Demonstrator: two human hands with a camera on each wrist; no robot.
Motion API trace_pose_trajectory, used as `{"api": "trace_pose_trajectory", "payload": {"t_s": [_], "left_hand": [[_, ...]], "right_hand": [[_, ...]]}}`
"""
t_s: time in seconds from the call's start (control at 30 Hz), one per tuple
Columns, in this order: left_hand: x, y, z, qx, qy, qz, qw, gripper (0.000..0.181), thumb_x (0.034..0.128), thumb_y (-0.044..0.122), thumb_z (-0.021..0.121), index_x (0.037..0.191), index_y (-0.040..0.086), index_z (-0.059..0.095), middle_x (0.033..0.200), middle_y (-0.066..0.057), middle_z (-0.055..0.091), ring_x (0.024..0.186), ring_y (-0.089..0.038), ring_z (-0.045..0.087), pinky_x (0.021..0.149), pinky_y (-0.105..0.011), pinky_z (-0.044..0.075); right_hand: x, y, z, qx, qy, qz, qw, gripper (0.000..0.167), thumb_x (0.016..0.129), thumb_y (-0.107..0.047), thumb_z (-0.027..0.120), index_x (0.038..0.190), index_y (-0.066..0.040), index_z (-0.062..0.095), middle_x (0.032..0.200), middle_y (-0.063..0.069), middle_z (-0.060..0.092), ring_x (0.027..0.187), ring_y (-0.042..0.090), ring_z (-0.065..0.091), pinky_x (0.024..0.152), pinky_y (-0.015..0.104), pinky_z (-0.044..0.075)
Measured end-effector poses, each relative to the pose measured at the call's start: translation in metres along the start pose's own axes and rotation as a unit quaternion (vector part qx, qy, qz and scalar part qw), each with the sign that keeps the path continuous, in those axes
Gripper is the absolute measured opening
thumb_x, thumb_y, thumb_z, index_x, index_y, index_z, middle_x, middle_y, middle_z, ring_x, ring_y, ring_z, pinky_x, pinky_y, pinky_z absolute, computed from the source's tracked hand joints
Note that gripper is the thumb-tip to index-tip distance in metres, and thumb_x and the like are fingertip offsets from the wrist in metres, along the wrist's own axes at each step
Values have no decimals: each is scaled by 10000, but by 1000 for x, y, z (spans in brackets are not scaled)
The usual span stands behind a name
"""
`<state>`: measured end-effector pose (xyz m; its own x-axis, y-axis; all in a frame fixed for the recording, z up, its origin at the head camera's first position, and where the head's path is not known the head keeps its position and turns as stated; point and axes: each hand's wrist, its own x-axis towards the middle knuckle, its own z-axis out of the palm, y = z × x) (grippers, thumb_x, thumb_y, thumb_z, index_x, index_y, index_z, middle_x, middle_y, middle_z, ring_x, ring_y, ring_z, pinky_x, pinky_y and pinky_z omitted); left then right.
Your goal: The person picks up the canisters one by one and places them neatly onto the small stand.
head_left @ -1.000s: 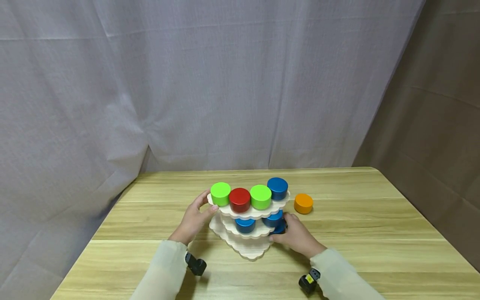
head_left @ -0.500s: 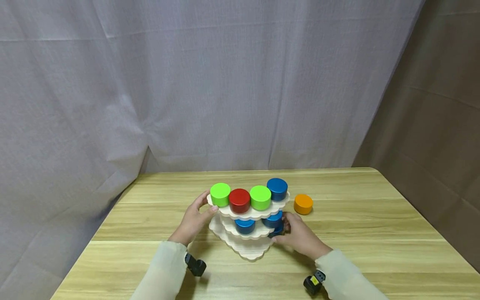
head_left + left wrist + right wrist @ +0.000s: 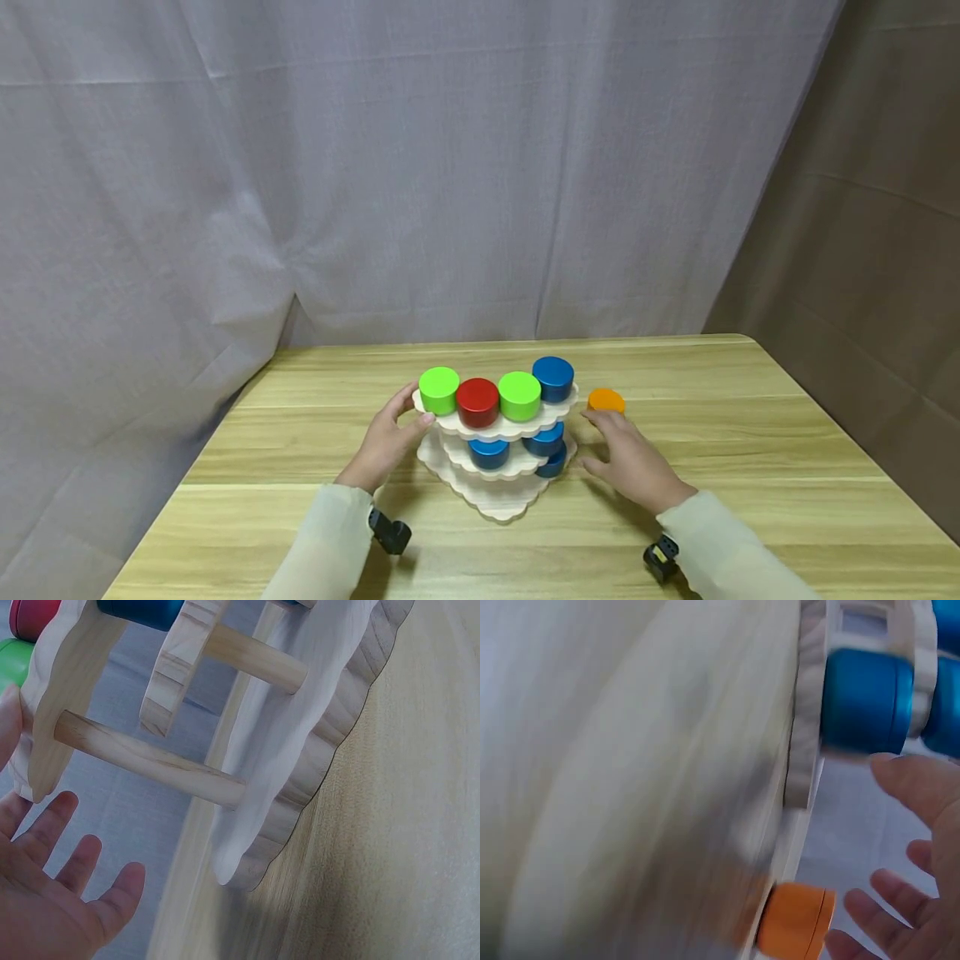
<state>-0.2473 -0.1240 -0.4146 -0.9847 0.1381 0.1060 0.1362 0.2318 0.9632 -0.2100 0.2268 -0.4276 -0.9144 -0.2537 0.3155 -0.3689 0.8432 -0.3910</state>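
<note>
A pale wooden tiered stand (image 3: 501, 498) with scalloped shelves stands on the table. My left hand (image 3: 387, 439) pinches the left edge of its top shelf, thumb above; in the left wrist view the other fingers (image 3: 116, 900) spread beside a wooden post (image 3: 150, 761). On the top shelf sit two green round tins, a red tin (image 3: 477, 402) and a blue tin (image 3: 553, 379). Several blue tins are on the lower shelves, one low at the right (image 3: 552, 462). My right hand (image 3: 633, 462) holds nothing, between the stand and an orange tin (image 3: 606, 401), which it partly covers.
The light wood-grain table (image 3: 750, 467) reaches back to a grey curtain (image 3: 420, 167). A brown cloth (image 3: 862, 250) hangs on the right. Each wrist carries a small black camera; the left one (image 3: 389, 531) is near the table.
My right hand has let go of the blue tin on the lowest shelf and moved right, towards the orange tin. My left hand has stayed at the top shelf.
</note>
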Motion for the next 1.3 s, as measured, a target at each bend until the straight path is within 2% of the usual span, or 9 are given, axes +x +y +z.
{"api": "trace_pose_trajectory", "payload": {"t_s": [0.13, 0.27, 0.37, 0.5, 0.8, 1.03, 1.3], "left_hand": [[0, 1, 0, 5, -18, -30, 10000, 658, 912, 234, 667, 1491, 157, 364, 1389, -192, 472, 1361, -371, 321, 1087, -674, 158], [-8, 17, 0, 2, -57, -110, 9999, 652, 921, 179, 652, 1493, 101, 349, 1384, -230, 462, 1358, -408, 313, 1083, -679, 161], [-7, 16, -1, 23, -46, -156, 9999, 650, 922, 179, 651, 1493, 99, 349, 1389, -232, 457, 1361, -409, 310, 1083, -685, 147], [0, 0, 0, 76, -2, -82, 9999, 652, 915, 225, 664, 1489, 140, 366, 1382, -202, 474, 1354, -382, 327, 1075, -693, 152], [1, -1, 0, 75, 56, -108, 9999, 651, 910, 224, 669, 1487, 153, 375, 1374, -190, 490, 1353, -368, 334, 1083, -678, 163], [1, -2, 0, 103, 98, -95, 9999, 643, 910, 212, 670, 1481, 141, 384, 1368, -199, 499, 1349, -378, 342, 1079, -682, 169], [0, -2, 1, 78, 123, -9, 9999, 642, 902, 207, 677, 1475, 138, 397, 1344, -201, 518, 1338, -376, 356, 1081, -682, 162]], "right_hand": [[4, 11, -2, -226, 155, -33, 9996, 658, 802, -211, 788, 1330, 31, 479, 1294, 223, 516, 1179, 394, 498, 970, 560, 431], [8, 19, -6, -340, 138, 135, 9992, 658, 825, -255, 766, 1334, 33, 466, 1333, 249, 481, 1201, 419, 476, 972, 586, 417], [11, 24, -8, -292, 116, 292, 9991, 685, 834, -274, 756, 1353, 45, 444, 1360, 267, 452, 1207, 433, 467, 975, 599, 408], [16, 32, -8, -150, 90, 489, 9987, 720, 837, -306, 750, 1375, 44, 425, 1365, 273, 440, 1193, 445, 468, 970, 612, 403], [27, 48, -6, 9, 73, 841, 9964, 781, 831, -340, 750, 1378, 87, 393, 1336, 321, 427, 1175, 485, 460, 975, 626, 388], [34, 55, -2, 254, -291, 1434, 9889, 933, 832, -510, 699, 1434, 90, 316, 1378, 366, 350, 1230, 518, 399, 999, 653, 345], [41, 62, 3, 600, -567, 1832, 9796, 972, 838, -521, 680, 1451, 107, 262, 1366, 390, 341, 1226, 528, 391, 998, 666, 335]]}}
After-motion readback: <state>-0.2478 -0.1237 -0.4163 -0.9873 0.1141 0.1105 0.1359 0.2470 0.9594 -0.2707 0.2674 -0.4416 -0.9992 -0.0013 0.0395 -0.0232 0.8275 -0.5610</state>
